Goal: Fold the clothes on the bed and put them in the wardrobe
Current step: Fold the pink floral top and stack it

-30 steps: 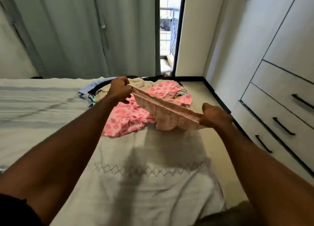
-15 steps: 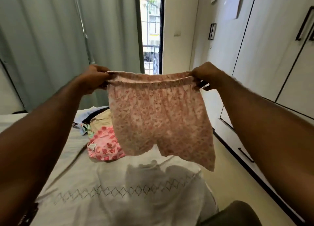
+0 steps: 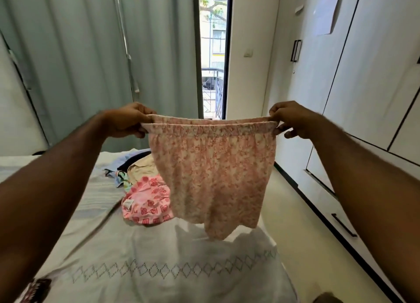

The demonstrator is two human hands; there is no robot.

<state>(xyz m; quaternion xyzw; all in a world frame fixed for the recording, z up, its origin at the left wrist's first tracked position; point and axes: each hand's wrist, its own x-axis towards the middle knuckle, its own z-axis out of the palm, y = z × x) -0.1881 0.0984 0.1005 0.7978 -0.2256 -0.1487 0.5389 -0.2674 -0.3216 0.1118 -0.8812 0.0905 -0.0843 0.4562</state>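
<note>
— Holding what? Pink floral shorts (image 3: 213, 177), stretched by the waistband above the bed (image 3: 159, 275).

— Grip? Left hand (image 3: 127, 120) and right hand (image 3: 293, 119) each pinching one end, fingers curled. More clothes (image 3: 145, 195) heaped behind; wardrobe (image 3: 375, 98) at right.

Bare bedspread (image 3: 159, 257) lies near; the clothes pile (image 3: 145, 198) blocks the bed's far side.

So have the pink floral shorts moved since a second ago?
Yes. The shorts rose off the bed; they now hang above it.
</note>
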